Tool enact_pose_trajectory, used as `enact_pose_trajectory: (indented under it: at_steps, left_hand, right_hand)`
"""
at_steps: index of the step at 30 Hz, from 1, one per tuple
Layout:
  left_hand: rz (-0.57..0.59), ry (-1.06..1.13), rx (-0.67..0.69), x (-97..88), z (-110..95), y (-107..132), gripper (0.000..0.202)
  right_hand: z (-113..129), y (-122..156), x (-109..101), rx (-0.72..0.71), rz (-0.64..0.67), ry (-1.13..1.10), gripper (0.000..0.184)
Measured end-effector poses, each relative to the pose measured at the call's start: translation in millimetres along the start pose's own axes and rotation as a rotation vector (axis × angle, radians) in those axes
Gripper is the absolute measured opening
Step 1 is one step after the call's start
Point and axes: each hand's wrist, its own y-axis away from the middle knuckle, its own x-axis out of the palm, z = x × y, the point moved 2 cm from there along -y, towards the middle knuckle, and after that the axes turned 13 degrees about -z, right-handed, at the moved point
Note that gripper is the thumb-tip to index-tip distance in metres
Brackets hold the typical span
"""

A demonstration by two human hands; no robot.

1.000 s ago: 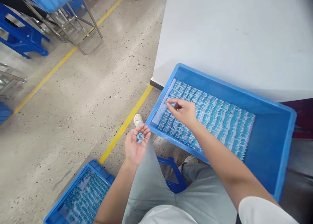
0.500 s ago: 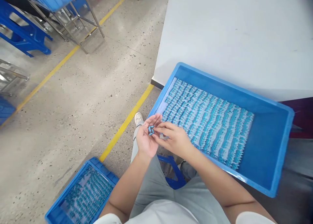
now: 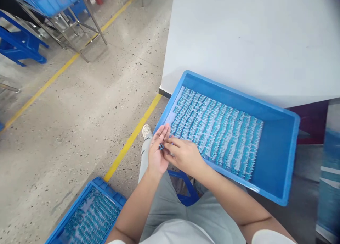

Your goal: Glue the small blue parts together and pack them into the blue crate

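My left hand [image 3: 156, 157] is cupped palm up, with a small blue part [image 3: 161, 147] in it, largely covered by fingers. My right hand [image 3: 183, 153] reaches over from the right, its thumb and fingertips closed together against the part. What exactly the part is cannot be made out. Just beyond my hands, a large blue tray [image 3: 276, 162] is tilted in view and holds many small blue pieces [image 3: 217, 130] in rows on a pale sheet.
A second blue crate [image 3: 99, 183] with similar pieces stands on the floor at lower left. A white table [image 3: 239, 34] adjoins the tray. Under me is a blue stool [image 3: 190, 192]. Metal stands [image 3: 90, 34] and a blue plastic stool [image 3: 23, 42] are at upper left.
The left palm has turned inward and its fingers have drawn together around the part. My right fingertips have moved further over it, hiding more. The whole view has shifted slightly.
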Motion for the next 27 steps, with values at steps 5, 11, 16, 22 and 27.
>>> enact_pose_trajectory:
  at_steps: [5, 11, 16, 22, 27]
  left_hand:
    - [0.032, -0.014, -0.039, 1.9, 5, 4, 0.034]
    - [0.073, 0.023, -0.155, 4.1, 8, 11, 0.030]
    - [0.068, -0.053, -0.112, -2.1, 9, 10, 0.025]
    - [-0.070, -0.152, -0.025, -17.2, 11, -1, 0.020]
    - [-0.177, -0.127, 0.002, -20.0, 16, -9, 0.022]
  right_hand:
    - [-7, 3, -5, -0.042, 0.051, -0.041, 0.022]
    - [-19, 6, -14, 0.033, 0.020, -0.229, 0.019]
    - [-29, 4, -18, 0.129, -0.098, -0.359, 0.012]
    - [-43, 6, -14, 0.181, -0.051, -0.427, 0.016]
    - [-51, 7, -3, 0.125, -0.006, -0.203, 0.014]
